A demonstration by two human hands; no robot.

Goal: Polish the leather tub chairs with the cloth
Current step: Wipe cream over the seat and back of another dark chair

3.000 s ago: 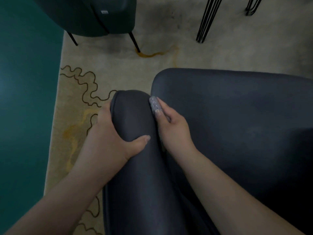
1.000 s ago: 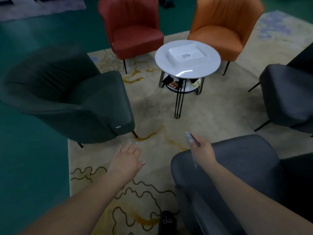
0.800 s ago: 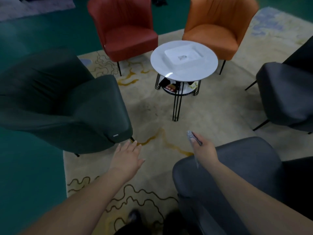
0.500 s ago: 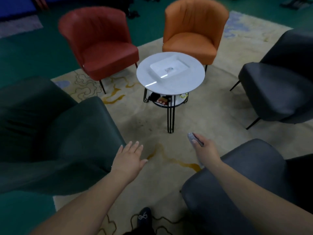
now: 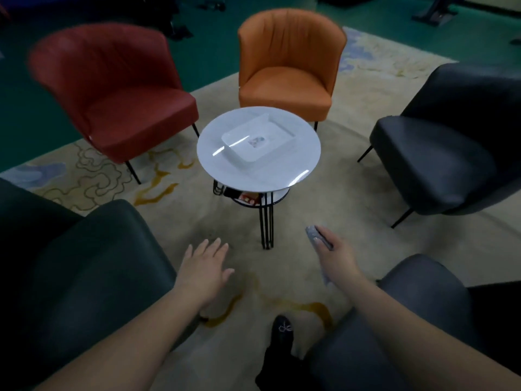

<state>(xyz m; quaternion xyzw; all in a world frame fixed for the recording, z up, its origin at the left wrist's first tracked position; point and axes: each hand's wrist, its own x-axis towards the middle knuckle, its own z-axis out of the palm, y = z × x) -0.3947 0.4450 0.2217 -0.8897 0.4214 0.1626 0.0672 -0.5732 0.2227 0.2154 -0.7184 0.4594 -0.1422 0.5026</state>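
A: We logged the hand states. Our right hand (image 5: 337, 259) gripped the cloth (image 5: 318, 236), folded small, in the air above the rug (image 5: 174, 221) and touching no chair. Our left hand (image 5: 204, 270) was open, fingers spread, holding nothing.

B: Chair positions?

A: Grey chair (image 5: 394, 320) near right, green chair (image 5: 79, 277) near left, black chair (image 5: 439, 153) far right, red chair (image 5: 118, 88) and orange chair (image 5: 284, 71) far, all around the table (image 5: 234, 170).

B: Risks, in our judgement?

A: We could not tell polished from unpolished leather, so a chair could be skipped. The small fold could slip under pressure. Our shoe (image 5: 282, 328) stood close to the table legs, so a step forward could jolt the tray (image 5: 284, 142).
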